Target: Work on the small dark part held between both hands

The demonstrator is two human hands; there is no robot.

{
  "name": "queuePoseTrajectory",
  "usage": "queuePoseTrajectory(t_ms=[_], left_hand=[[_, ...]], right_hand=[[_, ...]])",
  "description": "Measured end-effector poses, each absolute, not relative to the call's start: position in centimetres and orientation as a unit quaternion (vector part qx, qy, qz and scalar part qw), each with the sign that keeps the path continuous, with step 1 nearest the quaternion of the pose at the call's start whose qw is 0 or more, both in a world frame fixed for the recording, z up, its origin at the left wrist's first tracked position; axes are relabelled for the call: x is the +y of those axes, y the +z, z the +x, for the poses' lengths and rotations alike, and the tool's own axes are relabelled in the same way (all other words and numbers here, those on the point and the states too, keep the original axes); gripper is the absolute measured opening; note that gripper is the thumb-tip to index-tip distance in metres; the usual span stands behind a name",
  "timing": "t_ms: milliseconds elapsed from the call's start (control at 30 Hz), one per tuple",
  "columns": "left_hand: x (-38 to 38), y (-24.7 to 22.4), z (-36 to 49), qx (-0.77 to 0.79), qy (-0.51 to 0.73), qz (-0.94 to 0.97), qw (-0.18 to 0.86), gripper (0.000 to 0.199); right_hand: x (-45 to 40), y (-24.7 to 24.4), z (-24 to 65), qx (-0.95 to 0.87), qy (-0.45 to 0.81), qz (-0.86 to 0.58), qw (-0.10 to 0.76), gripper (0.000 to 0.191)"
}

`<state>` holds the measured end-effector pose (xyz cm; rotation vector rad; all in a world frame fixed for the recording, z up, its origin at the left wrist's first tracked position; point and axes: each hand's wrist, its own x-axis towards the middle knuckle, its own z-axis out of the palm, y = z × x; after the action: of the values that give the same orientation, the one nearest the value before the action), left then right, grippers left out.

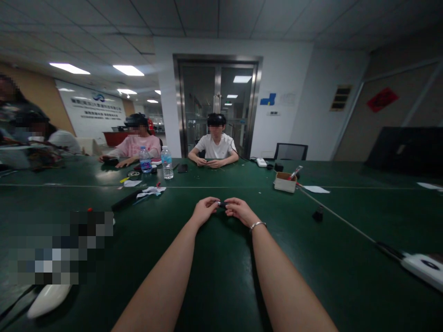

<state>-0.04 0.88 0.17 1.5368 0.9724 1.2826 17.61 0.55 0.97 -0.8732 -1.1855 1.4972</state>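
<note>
Between my two hands is a small dark object (pixel 222 204), too small for me to tell its kind; a light glint shows at its left end. My left hand (pixel 205 211) pinches that left end with thumb and fingertips. On the other end, the fingers of my right hand (pixel 241 211) are closed, and a silver bracelet (pixel 258 226) circles that wrist. Both hands are held close together over the dark green table (pixel 221 258), forearms stretched forward.
Two water bottles (pixel 167 163) and crumpled paper (pixel 151 192) stand or lie ahead left. Ahead right is a small box (pixel 285 182) with a cable running to a white power strip (pixel 422 267). A black clip-like item (pixel 317 214) lies to the right. People sit across the table.
</note>
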Motion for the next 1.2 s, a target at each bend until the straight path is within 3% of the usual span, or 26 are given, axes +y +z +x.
queuePoseTrajectory(t_ms=[1200], left_hand=[[1.67,-0.47,-0.06,0.397,0.484,0.656,0.421,0.028]], right_hand=[[0.31,1.25,17.40,-0.498,0.613,-0.372,0.487,0.023]])
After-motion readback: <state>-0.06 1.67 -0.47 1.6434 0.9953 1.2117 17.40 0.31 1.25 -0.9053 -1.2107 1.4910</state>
